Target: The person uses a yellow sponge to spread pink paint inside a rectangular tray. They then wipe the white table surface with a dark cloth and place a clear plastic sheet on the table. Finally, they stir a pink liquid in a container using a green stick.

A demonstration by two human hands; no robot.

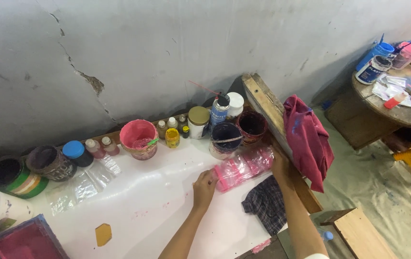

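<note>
On the white tabletop (157, 192) lies a pink plastic bag (244, 166), stretched flat between both hands. My left hand (204, 188) presses on its near-left end. My right hand (280, 165) holds its right end beside the wooden frame (268, 108). A dark checked cloth (268, 204) lies just below the bag, between my forearms. Two dark paint tubs (226, 139) stand right behind the bag.
Paint pots line the wall: a pink bucket (139, 138), small bottles, a spray can (220, 109), a blue-lidded jar (77, 152). Clear bags (83, 184) lie at left. A red rag (307, 139) hangs on the frame. A round wooden table (392, 108) with containers stands at right.
</note>
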